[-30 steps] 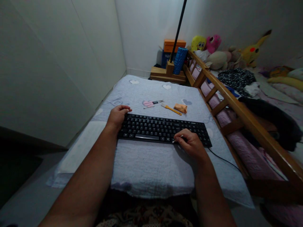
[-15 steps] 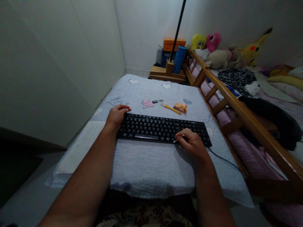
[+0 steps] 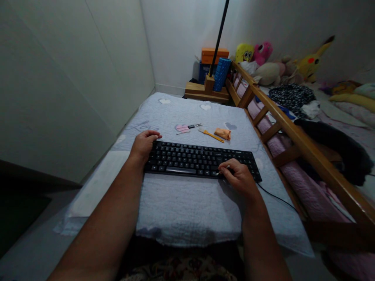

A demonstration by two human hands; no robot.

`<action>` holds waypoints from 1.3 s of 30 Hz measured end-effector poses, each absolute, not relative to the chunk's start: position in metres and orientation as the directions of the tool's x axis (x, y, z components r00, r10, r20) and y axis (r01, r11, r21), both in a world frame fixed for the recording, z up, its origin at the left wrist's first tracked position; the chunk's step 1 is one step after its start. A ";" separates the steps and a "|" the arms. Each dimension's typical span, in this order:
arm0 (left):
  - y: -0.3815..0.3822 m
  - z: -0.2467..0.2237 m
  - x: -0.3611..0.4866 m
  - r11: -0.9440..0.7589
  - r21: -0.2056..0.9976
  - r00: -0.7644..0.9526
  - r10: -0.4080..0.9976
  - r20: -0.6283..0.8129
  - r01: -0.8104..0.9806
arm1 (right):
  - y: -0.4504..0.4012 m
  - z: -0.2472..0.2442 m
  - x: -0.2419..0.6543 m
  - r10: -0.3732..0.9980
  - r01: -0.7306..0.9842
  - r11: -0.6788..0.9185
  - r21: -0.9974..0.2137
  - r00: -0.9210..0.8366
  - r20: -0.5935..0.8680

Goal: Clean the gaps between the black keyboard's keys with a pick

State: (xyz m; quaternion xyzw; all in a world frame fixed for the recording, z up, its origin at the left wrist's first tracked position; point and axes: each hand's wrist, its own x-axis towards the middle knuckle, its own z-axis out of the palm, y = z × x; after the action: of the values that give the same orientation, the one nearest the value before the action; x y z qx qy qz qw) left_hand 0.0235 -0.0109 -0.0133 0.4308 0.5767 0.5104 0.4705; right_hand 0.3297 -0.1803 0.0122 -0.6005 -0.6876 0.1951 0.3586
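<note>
Pinching a cotton swab (image 3: 218, 172), the right hand (image 3: 237, 175) has a black keyboard (image 3: 187, 158) below its fingers; the left hand (image 3: 142, 147), fingers together, steadies its end.

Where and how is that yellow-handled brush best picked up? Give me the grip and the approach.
Pinch the brush mid-handle, coming from above with fingers across its length. It lies flat on the cloth, its slim, straight handle angled toward the keyboard. The orange bundle sits close on the far side, so fingertips there should probably go down carefully.
</note>
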 end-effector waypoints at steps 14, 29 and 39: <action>-0.011 -0.014 0.022 0.099 0.995 -0.179 0.979 -0.093 0.025 | -0.178 0.009 0.330 0.953 0.696 0.220 -0.684 -0.003 0.303; -0.009 -0.018 0.021 0.125 0.992 -0.185 0.976 -0.118 0.024 | -0.179 0.009 0.330 0.970 0.691 0.203 -0.694 -0.043 0.240; -0.010 -0.016 0.022 0.130 0.991 -0.196 0.973 -0.122 0.027 | -0.176 0.005 0.330 0.943 0.693 0.242 -0.679 -0.005 0.332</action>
State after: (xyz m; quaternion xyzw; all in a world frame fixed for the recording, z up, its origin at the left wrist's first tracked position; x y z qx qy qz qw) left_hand 0.0221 -0.0096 -0.0162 0.4260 0.5867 0.5036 0.4697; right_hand 0.3303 -0.1764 0.0047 -0.5932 -0.6898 0.1641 0.3814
